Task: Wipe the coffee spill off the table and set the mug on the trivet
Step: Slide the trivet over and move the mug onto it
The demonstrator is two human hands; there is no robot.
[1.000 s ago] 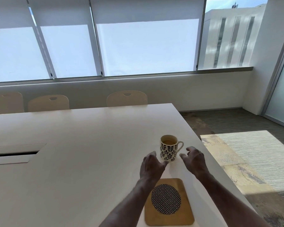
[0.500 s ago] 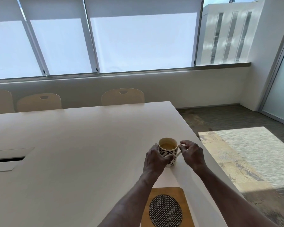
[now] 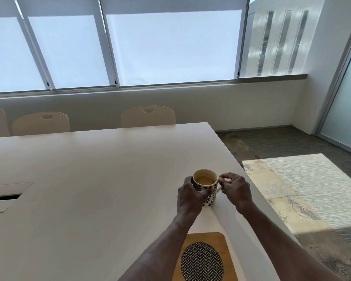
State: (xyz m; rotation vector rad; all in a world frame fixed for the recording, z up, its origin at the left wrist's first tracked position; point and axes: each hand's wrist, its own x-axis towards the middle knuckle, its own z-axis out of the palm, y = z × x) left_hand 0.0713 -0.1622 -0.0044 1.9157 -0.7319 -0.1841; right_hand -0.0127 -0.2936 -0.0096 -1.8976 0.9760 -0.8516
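A white mug (image 3: 205, 182) with a dark leaf pattern, holding coffee, stands on the white table (image 3: 93, 179) near its right edge. My left hand (image 3: 190, 196) wraps round the mug's left side. My right hand (image 3: 236, 189) pinches the mug's handle from the right. A wooden trivet (image 3: 203, 258) with a round black-and-white woven inset lies at the near edge of the view, below the mug and partly under my left forearm. I see no spill or cloth on the table.
The table's right edge (image 3: 249, 189) drops to carpeted floor just right of the mug. A recessed cable slot (image 3: 6, 194) sits at the table's left. Several pale chairs (image 3: 148, 116) line the far side under the windows.
Both hands went forward from above the trivet to the mug; the left closed round its body and the right took the handle. The view tilted up slightly.
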